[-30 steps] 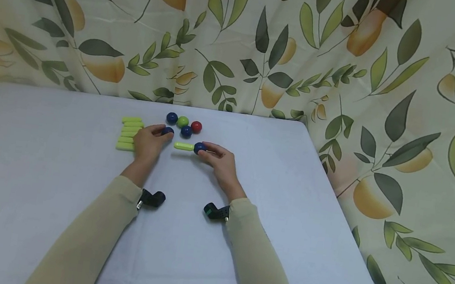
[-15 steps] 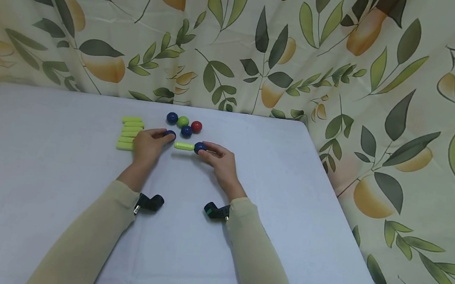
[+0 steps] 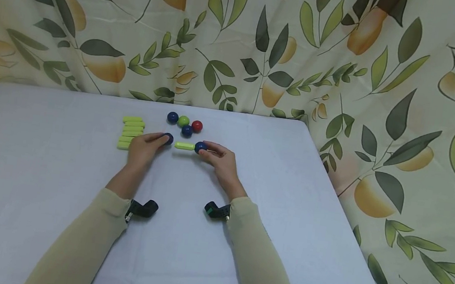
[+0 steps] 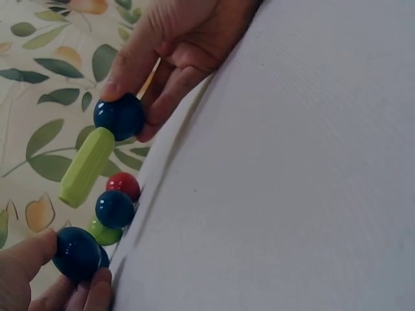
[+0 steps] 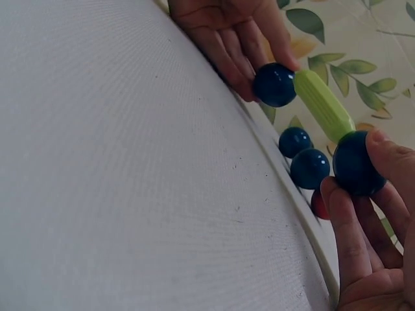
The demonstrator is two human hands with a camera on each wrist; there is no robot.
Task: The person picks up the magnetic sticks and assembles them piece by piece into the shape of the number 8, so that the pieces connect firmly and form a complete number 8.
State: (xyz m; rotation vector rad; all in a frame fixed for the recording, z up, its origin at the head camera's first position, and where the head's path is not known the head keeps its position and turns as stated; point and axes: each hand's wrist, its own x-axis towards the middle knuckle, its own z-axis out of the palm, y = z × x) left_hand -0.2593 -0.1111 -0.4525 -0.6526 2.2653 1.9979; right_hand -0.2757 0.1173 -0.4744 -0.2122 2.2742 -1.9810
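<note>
My right hand [image 3: 221, 164] pinches a dark blue ball [image 5: 355, 163] between thumb and fingers. A lime green ribbed stick [image 4: 87, 167] juts from that ball, pointing left toward my other hand. My left hand [image 3: 143, 150] pinches a second dark blue ball [image 4: 76, 253] with thumb and fingertips. In the head view this ball sits just left of the stick's free end, with a small gap between them. Both hands are held close over the white table, palms partly hidden from the head camera.
Just beyond the hands, blue balls [image 3: 187, 131], a green ball [image 3: 183, 121] and a red ball [image 3: 197, 126] lie in a cluster. A row of several lime green sticks [image 3: 132, 129] lies left, partly behind my left hand. A leaf-patterned curtain [image 3: 239, 44] hangs behind the white table [image 3: 180, 250].
My left hand with its blue ball first shifts slightly right, then back left and a little nearer to me. The right hand, its ball and the stick stay almost still.
</note>
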